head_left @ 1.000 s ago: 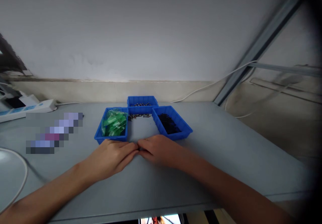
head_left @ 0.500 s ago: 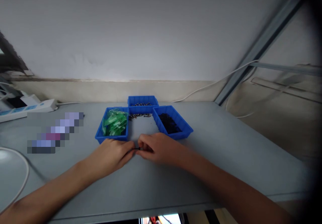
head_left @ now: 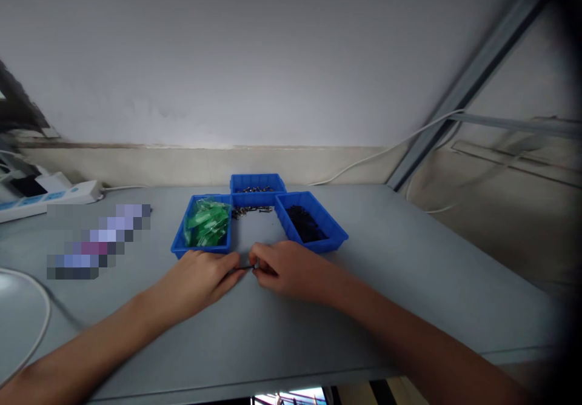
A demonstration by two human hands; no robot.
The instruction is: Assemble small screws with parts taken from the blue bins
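Observation:
Between the fingertips of my left hand [head_left: 207, 277] and my right hand [head_left: 291, 268] spans a thin dark screw-like piece [head_left: 245, 267], held just above the grey table. Both hands are closed in a pinch, the left on one end and the right on the other, where fingers hide part of it. Just beyond my left hand stands a blue bin [head_left: 178, 244] with green items in clear plastic [head_left: 207, 222]. Past my right hand is a blue bin [head_left: 334, 232] of small black parts [head_left: 305, 223]. Small metal screw-like pieces [head_left: 254, 210] lie between the bins.
A third blue bin [head_left: 257, 199] with small metal pieces stands at the back, near the wall. At left are a white power strip [head_left: 75, 194], a blurred-out object [head_left: 102, 238] and a white cable [head_left: 48, 308]. A metal post [head_left: 427, 129] rises at right.
My left fingertips have drawn slightly left, away from my right hand, so more of the thin dark piece shows between them. The bins stay in place.

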